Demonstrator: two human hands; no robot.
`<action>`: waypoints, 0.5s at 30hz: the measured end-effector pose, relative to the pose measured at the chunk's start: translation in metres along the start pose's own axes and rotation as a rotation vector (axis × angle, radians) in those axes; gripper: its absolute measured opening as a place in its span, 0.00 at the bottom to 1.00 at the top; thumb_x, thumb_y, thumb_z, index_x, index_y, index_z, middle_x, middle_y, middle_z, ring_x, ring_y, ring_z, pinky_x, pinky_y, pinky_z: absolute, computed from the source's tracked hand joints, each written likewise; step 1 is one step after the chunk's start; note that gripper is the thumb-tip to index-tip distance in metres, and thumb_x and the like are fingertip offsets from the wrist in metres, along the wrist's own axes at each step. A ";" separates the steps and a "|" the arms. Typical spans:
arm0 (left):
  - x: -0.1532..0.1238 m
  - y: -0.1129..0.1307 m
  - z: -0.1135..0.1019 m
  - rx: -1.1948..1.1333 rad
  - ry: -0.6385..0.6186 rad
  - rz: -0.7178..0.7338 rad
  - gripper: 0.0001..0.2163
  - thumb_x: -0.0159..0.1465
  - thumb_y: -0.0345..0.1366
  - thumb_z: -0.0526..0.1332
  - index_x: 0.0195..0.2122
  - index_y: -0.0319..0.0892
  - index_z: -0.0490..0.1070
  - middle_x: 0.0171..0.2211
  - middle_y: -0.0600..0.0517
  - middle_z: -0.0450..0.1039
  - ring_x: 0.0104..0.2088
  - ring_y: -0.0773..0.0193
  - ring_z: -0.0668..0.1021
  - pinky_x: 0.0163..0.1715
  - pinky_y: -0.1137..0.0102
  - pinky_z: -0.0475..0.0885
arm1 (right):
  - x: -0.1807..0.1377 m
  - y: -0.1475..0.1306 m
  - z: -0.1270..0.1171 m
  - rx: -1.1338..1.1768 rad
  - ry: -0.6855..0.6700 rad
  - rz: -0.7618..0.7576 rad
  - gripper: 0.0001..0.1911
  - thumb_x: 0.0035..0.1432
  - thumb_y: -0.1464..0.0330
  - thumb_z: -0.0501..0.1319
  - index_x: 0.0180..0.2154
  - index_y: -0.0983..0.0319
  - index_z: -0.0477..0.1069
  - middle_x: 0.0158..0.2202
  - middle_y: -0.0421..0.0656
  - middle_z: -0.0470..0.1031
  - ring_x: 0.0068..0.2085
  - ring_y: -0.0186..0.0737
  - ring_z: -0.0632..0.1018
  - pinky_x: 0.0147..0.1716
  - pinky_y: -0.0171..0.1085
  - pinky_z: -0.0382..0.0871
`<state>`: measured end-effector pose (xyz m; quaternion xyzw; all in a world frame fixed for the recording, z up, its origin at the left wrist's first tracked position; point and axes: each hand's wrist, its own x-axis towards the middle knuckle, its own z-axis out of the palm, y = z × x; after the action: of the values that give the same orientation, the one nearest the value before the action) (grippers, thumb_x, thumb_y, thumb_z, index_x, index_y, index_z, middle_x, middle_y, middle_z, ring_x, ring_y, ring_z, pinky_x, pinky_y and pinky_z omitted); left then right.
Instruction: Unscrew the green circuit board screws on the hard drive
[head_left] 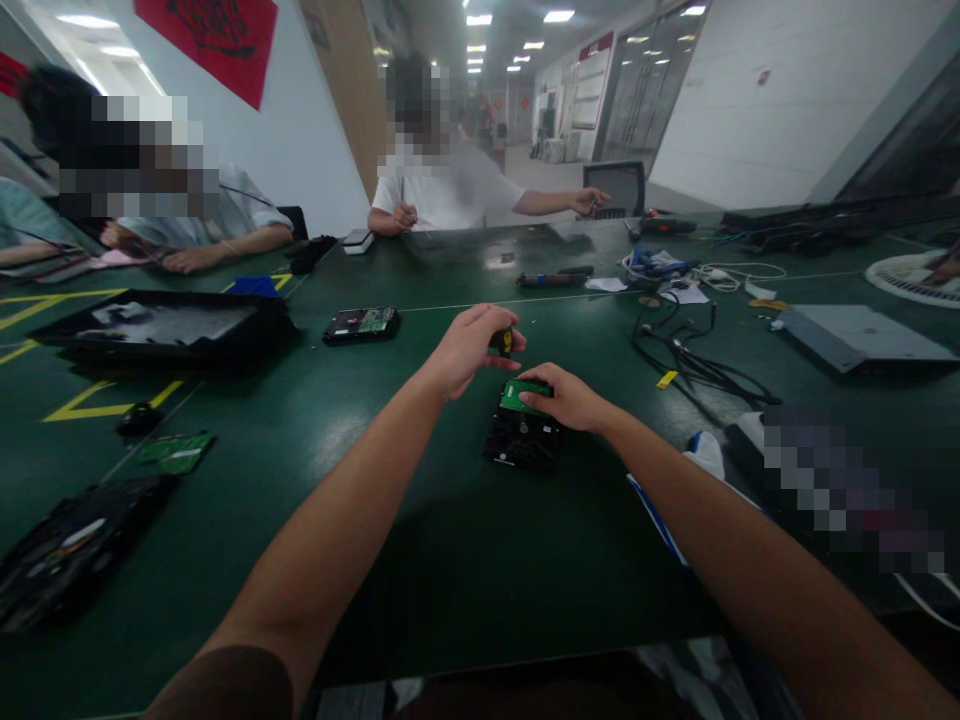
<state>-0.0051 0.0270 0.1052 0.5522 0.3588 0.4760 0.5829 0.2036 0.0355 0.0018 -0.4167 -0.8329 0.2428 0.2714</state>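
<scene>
A black hard drive (521, 440) with a green circuit board (517, 393) on its upper face lies on the green table in front of me. My right hand (559, 395) grips it at the far right, thumb resting on the board. Just above and to the left, my left hand (476, 350) is closed around a short black handle with a yellow mark, which looks like a screwdriver (504, 342). The tool's shaft and tip cannot be made out.
Left stand a black tray (165, 330), a loose circuit board (180, 452) and a black device (82, 545). Another hard drive (361, 324) lies beyond my left hand. Cables (690, 355) and a grey metal box (870, 335) are at right. Co-workers sit across and at left.
</scene>
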 end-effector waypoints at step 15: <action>0.000 -0.001 -0.001 0.003 0.041 0.025 0.08 0.61 0.39 0.64 0.36 0.40 0.73 0.35 0.46 0.75 0.39 0.58 0.78 0.33 0.65 0.80 | -0.001 -0.002 -0.001 -0.005 -0.017 0.015 0.18 0.65 0.61 0.65 0.55 0.57 0.76 0.52 0.48 0.77 0.52 0.48 0.77 0.55 0.50 0.71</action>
<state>-0.0057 0.0274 0.1038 0.5478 0.3644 0.4938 0.5685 0.2030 0.0339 0.0035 -0.4217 -0.8325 0.2465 0.2616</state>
